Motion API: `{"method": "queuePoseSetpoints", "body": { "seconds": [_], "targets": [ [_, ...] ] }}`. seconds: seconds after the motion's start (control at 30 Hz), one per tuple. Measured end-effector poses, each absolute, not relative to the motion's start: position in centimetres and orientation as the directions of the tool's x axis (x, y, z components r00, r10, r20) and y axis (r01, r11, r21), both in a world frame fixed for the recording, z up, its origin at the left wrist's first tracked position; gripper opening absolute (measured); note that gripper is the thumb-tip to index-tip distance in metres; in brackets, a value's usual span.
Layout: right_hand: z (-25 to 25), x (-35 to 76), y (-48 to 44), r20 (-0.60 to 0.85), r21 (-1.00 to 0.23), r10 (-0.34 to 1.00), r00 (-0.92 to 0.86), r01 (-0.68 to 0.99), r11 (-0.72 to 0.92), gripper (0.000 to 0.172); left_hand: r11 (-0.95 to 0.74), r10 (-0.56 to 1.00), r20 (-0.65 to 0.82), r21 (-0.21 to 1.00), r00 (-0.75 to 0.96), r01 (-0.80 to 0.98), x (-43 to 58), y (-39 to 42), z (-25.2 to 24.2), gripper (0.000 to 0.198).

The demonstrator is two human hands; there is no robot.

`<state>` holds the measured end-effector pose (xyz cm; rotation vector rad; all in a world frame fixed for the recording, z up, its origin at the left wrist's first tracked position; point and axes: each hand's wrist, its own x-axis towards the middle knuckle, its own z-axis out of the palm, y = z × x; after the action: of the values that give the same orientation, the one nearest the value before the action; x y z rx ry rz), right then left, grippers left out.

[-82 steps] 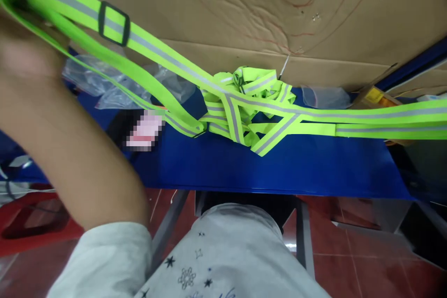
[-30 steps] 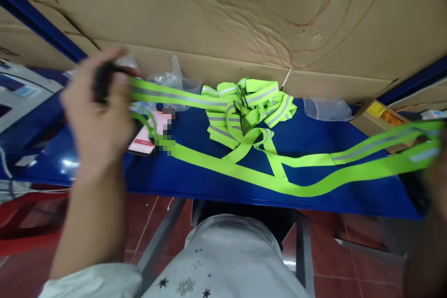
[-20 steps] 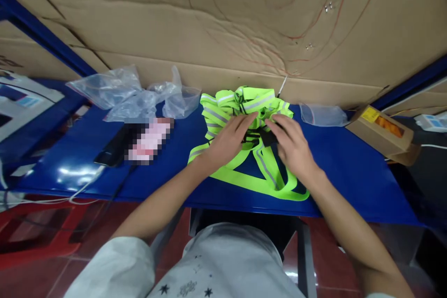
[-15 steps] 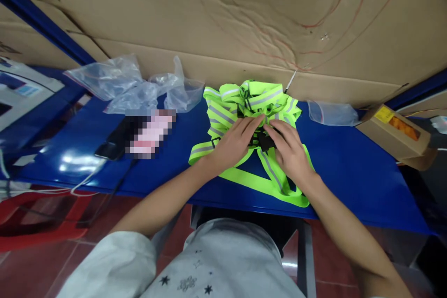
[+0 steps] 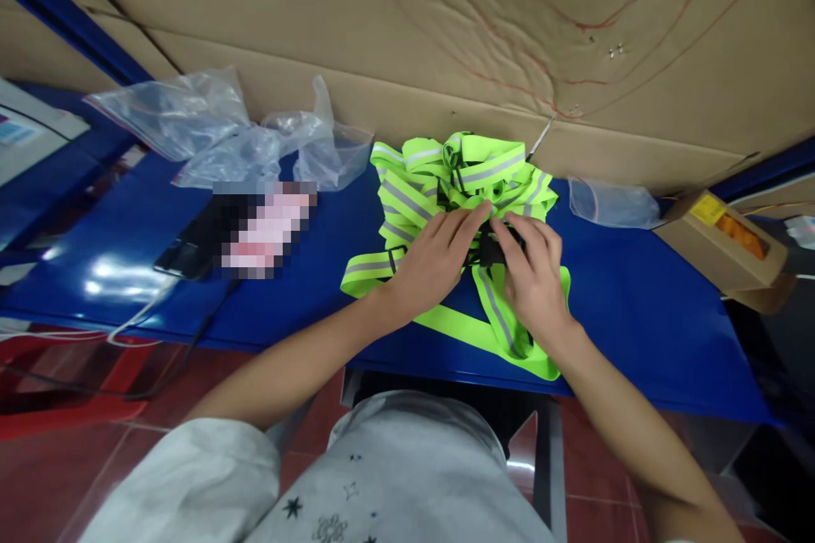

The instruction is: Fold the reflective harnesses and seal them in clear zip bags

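A pile of neon yellow-green reflective straps with grey stripes lies bunched on the blue table, one loop spread toward me. At its near side, between my hands, is a black piece that looks like a buckle, partly covered by fingers. My left hand reaches in from the left, fingers together and bent over the straps, tips at the black piece's edge. From the right, my right hand curls its fingers onto the black piece. Both thumbs are mostly hidden.
Clear plastic bags lie at the back left, near a black phone and a pixelated pink item. Another bag and an open cardboard box with orange contents sit right. A cardboard panel rises behind.
The view has shifted slightly. Both hands stay at the black piece among the straps; the right fingers have bent a little more over it.
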<state>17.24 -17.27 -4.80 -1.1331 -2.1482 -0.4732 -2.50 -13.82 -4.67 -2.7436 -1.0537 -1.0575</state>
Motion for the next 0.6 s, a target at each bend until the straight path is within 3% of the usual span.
{"method": "queuePoseSetpoints", "body": {
  "seconds": [0.1,0.2,0.3,0.37,0.5,0.6],
  "targets": [
    [-5.0,16.5,-17.4,0.672,0.025,0.61,-0.419,0.837,0.547,0.068,-0.756,0.63,0.542,0.262,0.556,0.6,-2.1,-14.1,-4.8,0.071],
    [-3.8,17.0,-17.1,0.653,-0.033,0.634,-0.415,0.82,0.571,0.059,-0.722,0.686,0.524,0.398,0.506,0.567,-2.7,-13.9,-3.8,0.068],
    [-1.3,18.3,-16.7,0.697,-0.152,0.635,-0.334,0.796,0.586,0.046,-0.697,0.705,0.503,0.623,0.5,0.356,-4.1,-12.8,-1.4,0.101],
    [0.3,18.9,-16.4,0.736,-0.202,0.622,-0.266,0.791,0.577,0.041,-0.646,0.71,0.462,0.727,0.531,0.232,-5.1,-12.1,0.5,0.111],
    [2.4,18.6,-16.3,0.742,-0.2,0.611,-0.275,0.78,0.594,0.039,-0.576,0.746,0.384,0.782,0.544,0.238,-5.2,-11.6,3.2,0.073],
    [3.2,18.1,-16.2,0.742,-0.22,0.588,-0.322,0.712,0.667,0.042,-0.453,0.745,0.308,0.884,0.591,0.111,-4.3,-12.3,3.7,0.045]
  ]
}}
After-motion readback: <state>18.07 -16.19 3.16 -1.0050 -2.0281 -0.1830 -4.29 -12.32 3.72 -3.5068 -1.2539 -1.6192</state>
